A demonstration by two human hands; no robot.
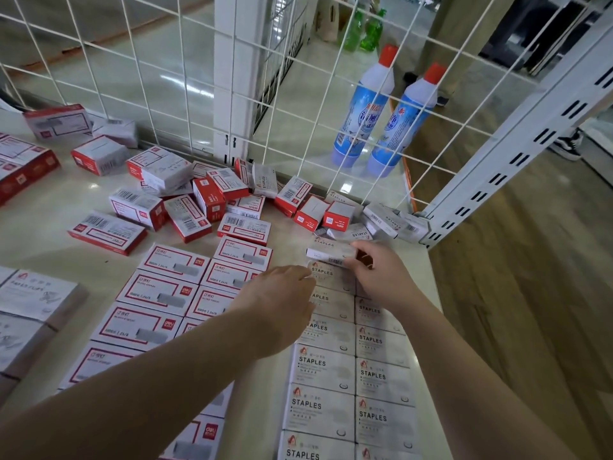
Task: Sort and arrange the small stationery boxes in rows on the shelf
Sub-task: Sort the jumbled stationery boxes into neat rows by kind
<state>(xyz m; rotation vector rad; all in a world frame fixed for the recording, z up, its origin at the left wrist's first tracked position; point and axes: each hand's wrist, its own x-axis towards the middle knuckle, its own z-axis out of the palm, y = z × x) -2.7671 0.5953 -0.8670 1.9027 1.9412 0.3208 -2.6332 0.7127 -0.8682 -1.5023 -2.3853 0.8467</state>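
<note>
On the glossy cream shelf (49, 224), the right hand (381, 277) pinches a small grey-white cardboard staples box (331, 251) at the far end of two neat rows of matching flat rectangular boxes (348, 370). The left hand (278, 293) rests with curled fingers on that row's edge; whether its grip holds anything I cannot tell. Red-and-white cartons (185, 210) lie jumbled before the white wire grid (159, 78).

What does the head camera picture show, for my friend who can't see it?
A person's right hand grips a small white STAPLES box at the far end of two neat rows of white STAPLES boxes on a pale shelf, while the left hand touches that row's end. Red-and-white boxes lie in rows alongside, more jumbled by a white wire grid.
</note>
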